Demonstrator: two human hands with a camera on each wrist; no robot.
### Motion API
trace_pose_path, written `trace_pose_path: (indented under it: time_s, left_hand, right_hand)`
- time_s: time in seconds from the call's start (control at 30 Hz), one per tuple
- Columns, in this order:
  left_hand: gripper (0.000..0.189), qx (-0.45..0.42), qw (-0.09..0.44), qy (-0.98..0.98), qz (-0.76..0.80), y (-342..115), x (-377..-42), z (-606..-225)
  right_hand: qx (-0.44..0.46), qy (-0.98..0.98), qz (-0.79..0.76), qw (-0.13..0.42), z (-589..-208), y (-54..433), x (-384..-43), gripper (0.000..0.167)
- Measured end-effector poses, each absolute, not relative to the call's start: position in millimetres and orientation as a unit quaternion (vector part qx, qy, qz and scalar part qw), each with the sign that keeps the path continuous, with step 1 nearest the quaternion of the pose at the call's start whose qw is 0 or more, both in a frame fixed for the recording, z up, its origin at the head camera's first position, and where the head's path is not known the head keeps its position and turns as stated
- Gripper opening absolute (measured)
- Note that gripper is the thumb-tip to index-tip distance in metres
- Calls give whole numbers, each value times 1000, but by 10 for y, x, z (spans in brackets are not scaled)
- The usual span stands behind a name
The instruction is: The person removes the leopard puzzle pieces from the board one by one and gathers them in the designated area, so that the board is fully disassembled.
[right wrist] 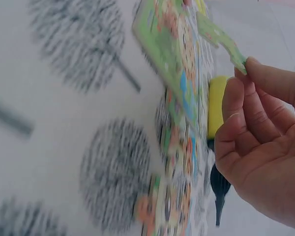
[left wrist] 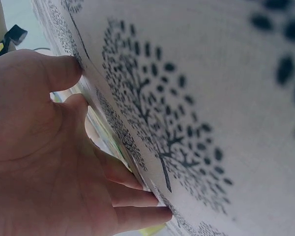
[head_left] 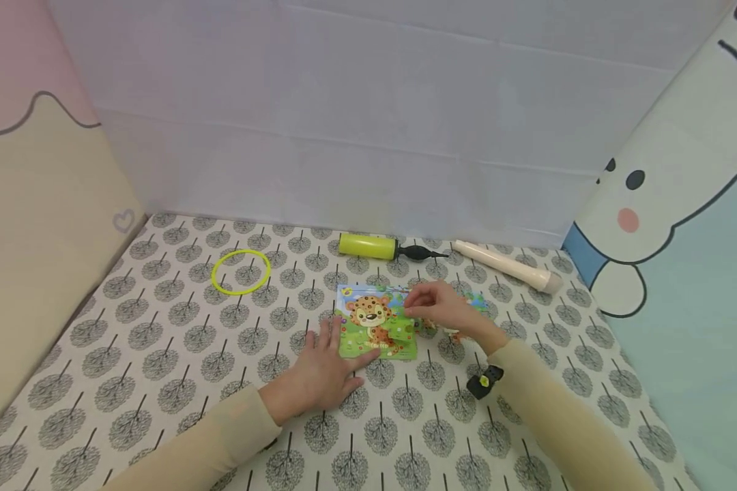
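A jigsaw puzzle board point(head_left: 368, 312) with a spotted leopard cub on it lies on the patterned cloth. My left hand point(head_left: 319, 374), fingers spread, rests at its left and lower edge; the left wrist view shows the palm of this hand point(left wrist: 59, 152) with straight fingers. Over the board's right side, my right hand point(head_left: 443, 308) pinches a green puzzle piece point(right wrist: 222, 39) between thumb and fingertips. The piece hangs above the board, apart from it, in the right wrist view. Loose puzzle pieces point(right wrist: 169, 204) lie beside the board, partly hidden under my right hand in the head view.
Behind the board lies a yellow hand pump point(head_left: 368, 247) with a black nozzle. A pale stick-like object point(head_left: 506, 266) with a wider end lies to its right. On the left is a yellow ring point(head_left: 213, 278). Cloth walls point(head_left: 356, 102) border the table's back and sides.
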State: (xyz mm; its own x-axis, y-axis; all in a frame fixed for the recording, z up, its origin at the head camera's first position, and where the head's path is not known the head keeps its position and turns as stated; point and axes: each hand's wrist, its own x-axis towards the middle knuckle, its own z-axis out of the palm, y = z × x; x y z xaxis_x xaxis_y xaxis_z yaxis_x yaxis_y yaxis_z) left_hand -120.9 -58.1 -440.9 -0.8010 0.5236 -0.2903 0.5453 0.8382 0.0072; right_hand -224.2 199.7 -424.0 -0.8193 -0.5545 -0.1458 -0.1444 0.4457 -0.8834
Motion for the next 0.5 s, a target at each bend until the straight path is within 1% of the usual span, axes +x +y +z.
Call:
trace_pose_path:
  time_s: [0.2,0.33,0.5]
  left_hand:
    - [54,280,138,949,-35,-612,-1215,-4434]
    - [54,282,135,949,-37,-615,-1211,-4438]
    - [54,283,135,949,-33,-598,-1212,-4427]
  right_hand:
    - [-209,828,-465,234,-4250,2300,-2181,18]
    - [-206,841,-439,241,-4289,2373,-2151,16]
    - [-222,851,-413,238,-4312,2402,-2096,10]
